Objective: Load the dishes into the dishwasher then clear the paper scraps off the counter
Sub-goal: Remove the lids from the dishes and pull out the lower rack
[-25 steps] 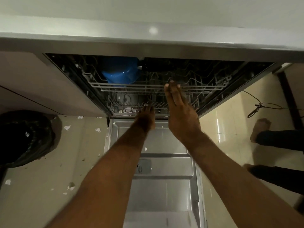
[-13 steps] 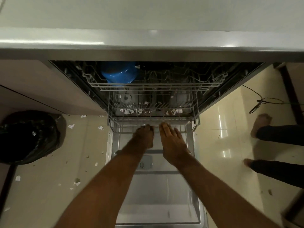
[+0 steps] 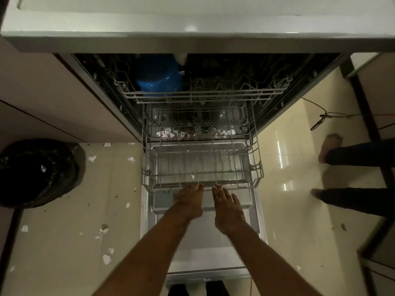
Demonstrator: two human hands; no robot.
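Observation:
The dishwasher is open, its door (image 3: 203,251) lying flat below me. The wire lower rack (image 3: 257,169) is drawn out over the door and holds no dishes. My left hand (image 3: 189,201) grips the rack's front rail with curled fingers. Beside it, my right hand (image 3: 227,207) touches the same rail with straight fingers. A blue pot (image 3: 159,82) sits upside down at the left of the upper rack (image 3: 213,96). Paper scraps (image 3: 171,133) lie at the back of the lower rack.
The grey counter edge (image 3: 192,39) overhangs the dishwasher. A black bin bag (image 3: 36,171) stands on the floor at left, with paper scraps (image 3: 105,258) scattered around it. Another person's legs (image 3: 359,154) stand at right, near a loose cable (image 3: 320,119).
The lower rack has slid out of the dishwasher over the door, and both my hands came back toward me with it. My right hand dropped from the upper rack to the lower rail.

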